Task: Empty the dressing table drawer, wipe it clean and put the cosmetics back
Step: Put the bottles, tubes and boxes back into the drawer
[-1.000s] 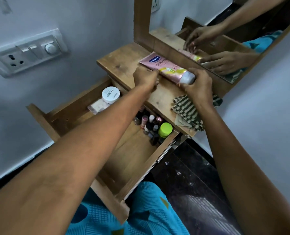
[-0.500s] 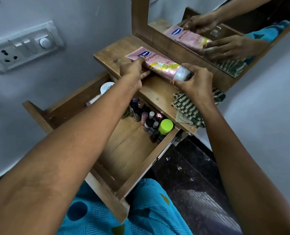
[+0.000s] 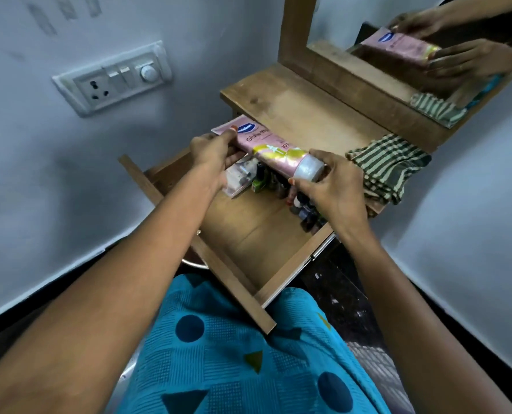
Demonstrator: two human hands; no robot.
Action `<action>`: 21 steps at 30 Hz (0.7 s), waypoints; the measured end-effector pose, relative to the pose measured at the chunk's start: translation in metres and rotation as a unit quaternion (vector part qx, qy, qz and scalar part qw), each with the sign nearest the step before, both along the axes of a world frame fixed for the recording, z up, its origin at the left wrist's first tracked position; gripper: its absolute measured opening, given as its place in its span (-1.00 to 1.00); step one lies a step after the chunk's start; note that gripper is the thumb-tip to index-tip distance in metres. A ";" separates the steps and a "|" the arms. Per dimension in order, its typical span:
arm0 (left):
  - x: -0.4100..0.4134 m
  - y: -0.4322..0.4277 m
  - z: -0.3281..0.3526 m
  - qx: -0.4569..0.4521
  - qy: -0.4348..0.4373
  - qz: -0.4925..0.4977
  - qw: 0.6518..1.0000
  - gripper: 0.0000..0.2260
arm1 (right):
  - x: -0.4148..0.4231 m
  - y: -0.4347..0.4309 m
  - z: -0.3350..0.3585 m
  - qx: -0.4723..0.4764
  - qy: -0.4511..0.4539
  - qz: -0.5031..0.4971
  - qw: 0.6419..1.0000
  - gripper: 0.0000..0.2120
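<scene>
A pink lotion tube with a white cap hangs lengthwise over the back of the open wooden drawer. My left hand pinches its flat crimped end. My right hand grips the cap end. Under the tube, small bottles stand in a row at the drawer's back right, partly hidden by my right hand. A flat clear packet lies at the back left. The front half of the drawer floor is bare wood.
A folded green-striped cloth lies on the right of the dressing table top. A mirror stands behind it. A switch panel is on the wall at left. My knees in blue cloth sit under the drawer front.
Both hands lifted the pink tube off the table top and carried it toward me, so it now hangs over the drawer. The camera view also shifted back.
</scene>
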State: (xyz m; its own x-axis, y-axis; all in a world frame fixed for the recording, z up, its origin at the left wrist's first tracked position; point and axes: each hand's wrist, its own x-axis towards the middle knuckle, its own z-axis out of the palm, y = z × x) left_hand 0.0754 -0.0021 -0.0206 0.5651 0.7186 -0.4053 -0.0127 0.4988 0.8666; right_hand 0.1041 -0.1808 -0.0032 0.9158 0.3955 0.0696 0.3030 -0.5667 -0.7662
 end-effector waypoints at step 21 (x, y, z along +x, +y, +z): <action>-0.063 0.018 -0.037 0.356 0.424 -0.299 0.777 -0.69 | -0.081 0.005 -0.057 -0.299 0.037 0.124 0.945 -0.50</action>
State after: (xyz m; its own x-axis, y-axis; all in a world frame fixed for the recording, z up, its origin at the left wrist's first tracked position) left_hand 0.0121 0.0159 -0.0577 0.6312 0.6428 -0.4340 0.7632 -0.4150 0.4953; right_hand 0.0234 -0.1759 -0.0603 0.7827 0.5477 -0.2956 0.4417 -0.8235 -0.3560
